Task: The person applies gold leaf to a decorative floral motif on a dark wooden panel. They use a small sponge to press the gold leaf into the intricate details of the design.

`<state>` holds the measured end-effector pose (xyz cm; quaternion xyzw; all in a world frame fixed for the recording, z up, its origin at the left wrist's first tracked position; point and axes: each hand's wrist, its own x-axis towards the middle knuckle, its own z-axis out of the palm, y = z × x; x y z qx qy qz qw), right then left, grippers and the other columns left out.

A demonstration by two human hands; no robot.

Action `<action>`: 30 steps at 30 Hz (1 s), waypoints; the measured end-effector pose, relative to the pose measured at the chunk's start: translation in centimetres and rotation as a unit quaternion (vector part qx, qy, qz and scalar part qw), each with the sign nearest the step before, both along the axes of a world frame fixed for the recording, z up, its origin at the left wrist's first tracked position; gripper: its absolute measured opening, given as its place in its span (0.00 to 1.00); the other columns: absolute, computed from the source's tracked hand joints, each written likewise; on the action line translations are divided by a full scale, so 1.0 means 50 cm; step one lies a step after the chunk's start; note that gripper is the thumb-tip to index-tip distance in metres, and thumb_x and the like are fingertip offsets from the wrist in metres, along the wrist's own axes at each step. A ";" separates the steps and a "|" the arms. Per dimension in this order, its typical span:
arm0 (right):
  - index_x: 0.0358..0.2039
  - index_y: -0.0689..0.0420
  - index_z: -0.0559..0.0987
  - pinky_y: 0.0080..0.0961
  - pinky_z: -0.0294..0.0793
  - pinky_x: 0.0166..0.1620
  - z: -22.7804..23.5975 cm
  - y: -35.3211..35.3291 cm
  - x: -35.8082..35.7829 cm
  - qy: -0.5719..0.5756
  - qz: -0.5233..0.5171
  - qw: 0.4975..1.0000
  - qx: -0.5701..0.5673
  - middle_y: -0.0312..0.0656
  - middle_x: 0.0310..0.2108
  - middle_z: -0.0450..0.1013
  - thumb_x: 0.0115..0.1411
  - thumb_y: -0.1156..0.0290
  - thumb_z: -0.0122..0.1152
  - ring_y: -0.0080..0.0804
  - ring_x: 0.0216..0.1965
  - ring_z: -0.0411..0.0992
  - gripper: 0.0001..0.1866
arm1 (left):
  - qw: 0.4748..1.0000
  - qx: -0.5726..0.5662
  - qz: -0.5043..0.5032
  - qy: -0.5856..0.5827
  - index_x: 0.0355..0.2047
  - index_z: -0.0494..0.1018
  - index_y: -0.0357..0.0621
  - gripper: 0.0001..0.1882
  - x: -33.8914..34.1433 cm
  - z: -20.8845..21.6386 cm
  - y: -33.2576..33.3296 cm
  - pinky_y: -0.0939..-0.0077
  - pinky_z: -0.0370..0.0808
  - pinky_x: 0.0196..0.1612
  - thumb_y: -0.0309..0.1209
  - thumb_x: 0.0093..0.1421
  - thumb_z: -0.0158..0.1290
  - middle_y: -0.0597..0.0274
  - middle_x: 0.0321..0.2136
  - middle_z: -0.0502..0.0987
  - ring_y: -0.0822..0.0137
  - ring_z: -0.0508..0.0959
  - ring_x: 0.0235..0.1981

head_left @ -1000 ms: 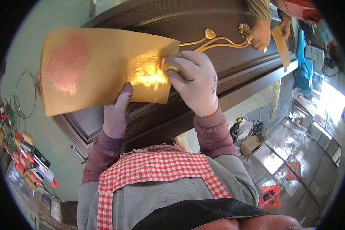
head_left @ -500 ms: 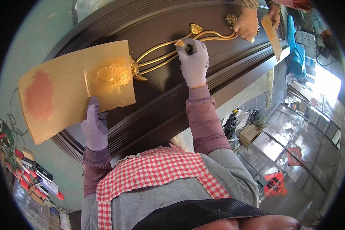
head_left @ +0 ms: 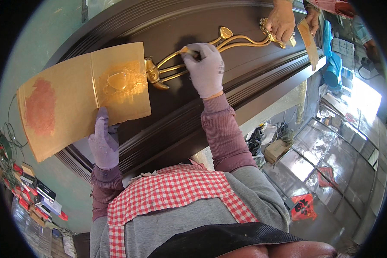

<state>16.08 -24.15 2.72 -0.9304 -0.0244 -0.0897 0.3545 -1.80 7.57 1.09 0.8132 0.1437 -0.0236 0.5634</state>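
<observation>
Left hand: your fingers pinch the gold-smeared cardboard sheet flat against the dark brown door panel; hold it steady.
Right hand: fingers closed around a small brush on the gold curling ornament; use light strokes.

Glossy gilt metal ornament, matt stained cardboard sheet, smooth dark lacquered door.

A pale green wall runs behind the work. To the right the shiny tiled floor reflects bright daylight coming in from that side. A cardboard box sits among clutter near the wall's foot, and small coloured packages crowd the lower left.
</observation>
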 end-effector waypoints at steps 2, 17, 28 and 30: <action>0.39 0.58 0.88 0.35 0.81 0.44 -0.009 -0.024 0.005 -0.012 -0.051 0.998 -0.022 0.46 0.35 0.82 0.57 0.73 0.76 0.44 0.39 0.81 0.09 | 0.999 0.033 -0.008 -0.032 0.69 0.69 0.40 0.24 0.015 0.008 -0.008 0.59 0.86 0.53 0.23 0.74 0.47 0.45 0.58 0.81 0.50 0.87 0.52; 0.35 0.58 0.88 0.42 0.80 0.46 -0.011 0.005 0.009 0.005 -0.043 0.999 -0.024 0.47 0.35 0.82 0.54 0.73 0.77 0.49 0.40 0.81 0.08 | 0.988 0.124 -0.078 -0.049 0.68 0.68 0.35 0.31 0.001 0.004 0.012 0.58 0.86 0.54 0.11 0.63 0.45 0.40 0.58 0.83 0.45 0.89 0.50; 0.35 0.55 0.88 0.43 0.80 0.47 -0.016 0.026 0.004 -0.020 0.032 0.997 -0.061 0.44 0.36 0.82 0.53 0.72 0.77 0.50 0.41 0.80 0.08 | 0.981 0.171 -0.088 -0.026 0.67 0.71 0.37 0.32 0.008 0.027 0.011 0.58 0.86 0.53 0.10 0.62 0.47 0.40 0.57 0.84 0.42 0.88 0.51; 0.35 0.55 0.88 0.43 0.80 0.47 -0.010 0.033 -0.001 -0.004 0.046 0.998 -0.037 0.44 0.36 0.83 0.53 0.72 0.77 0.50 0.41 0.80 0.08 | 0.980 0.176 -0.073 -0.062 0.67 0.72 0.38 0.29 0.017 0.032 0.001 0.58 0.86 0.52 0.12 0.65 0.46 0.40 0.56 0.84 0.41 0.88 0.50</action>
